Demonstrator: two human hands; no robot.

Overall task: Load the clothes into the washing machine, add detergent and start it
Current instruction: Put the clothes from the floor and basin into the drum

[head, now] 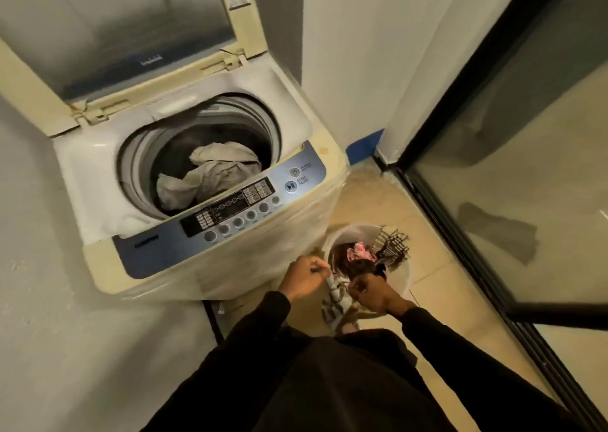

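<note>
a top-loading washing machine (184,181) stands against the wall with its lid (125,33) raised and leaning back. inside the drum (197,155) lies a crumpled light grey cloth (207,176), near the front side of the tub. the control panel (227,211) runs along the front edge of the machine, with a row of round buttons and a power button at its right end. on the tiled floor (437,267), just beside the right front corner of the machine, stands a white laundry bucket (403,273). in the bucket there are more clothes: a pink item (360,250), a dark brown garment (353,265) and a striped cloth (393,246) that hangs over the far rim. both hands are low over the near rim of the bucket. the left hand (304,277) is closed, its fingers pinched on a white and brown striped garment (335,298) that hangs down between the two hands. the right hand (371,292) is also closed in a fist on the clothes at the near side of the bucket, but which piece it holds i cannot tell. both arms wear black sleeves (460,343). to the right is a glass door with a black frame (460,155).
</note>
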